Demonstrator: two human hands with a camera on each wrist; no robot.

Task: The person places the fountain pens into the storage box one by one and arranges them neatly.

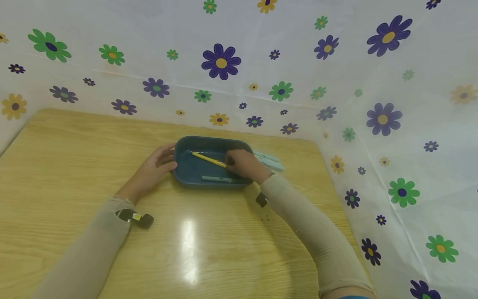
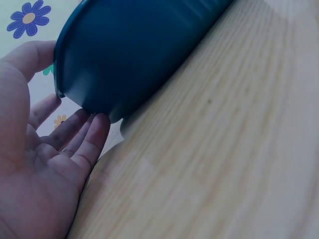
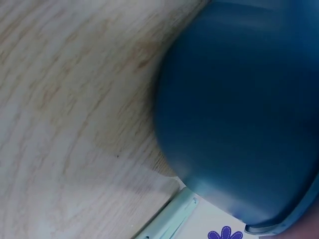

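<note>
A dark blue oblong plastic tub [image 1: 194,180] with rounded ends sits on the wooden table. My left hand [image 1: 149,172] rests against its left end; in the left wrist view, fairly straight fingertips [image 2: 99,122] touch the outer wall. Inside the tub, my right hand [image 1: 244,164] pinches the right end of a yellow pen [image 1: 207,159], which slants across the interior. A light teal pen [image 1: 216,179] lies along the tub's near inner side, partly hidden toward the right. The right wrist view shows mostly the tub's outer wall [image 3: 239,114]; the right fingers are hidden there.
Several pale teal pens [image 1: 272,162] lie on the table just beyond the tub's right end. White flower-printed sheeting [image 1: 179,66] hangs behind the table and along its right side. Small dark specks [image 1: 267,217] dot the wood near the right forearm.
</note>
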